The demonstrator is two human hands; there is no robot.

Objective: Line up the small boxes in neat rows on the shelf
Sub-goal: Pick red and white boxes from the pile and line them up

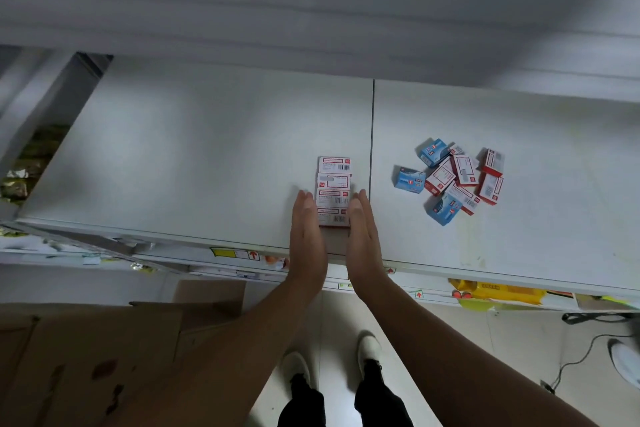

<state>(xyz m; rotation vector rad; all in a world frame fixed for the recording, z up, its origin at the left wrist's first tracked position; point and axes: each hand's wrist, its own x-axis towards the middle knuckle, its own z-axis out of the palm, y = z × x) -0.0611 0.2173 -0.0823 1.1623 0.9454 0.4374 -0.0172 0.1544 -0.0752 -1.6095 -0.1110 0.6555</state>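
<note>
Boxes [334, 191] in row between flat left hand [306, 236] and right hand [363, 236]; straight fingers press sides.

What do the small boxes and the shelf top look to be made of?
Small boxes: probably thin printed cardboard, with sharp folded edges, barcodes and flat red or blue print. Shelf top: smooth, matte white panel, likely painted metal or laminate; a thin seam divides it, leaving the material uncertain.

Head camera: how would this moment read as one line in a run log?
left hand open, flat beside row | right hand open, opposite side | red-and-white small cardboard boxes one row | mixed blue and red boxes heaped, unsorted
</note>
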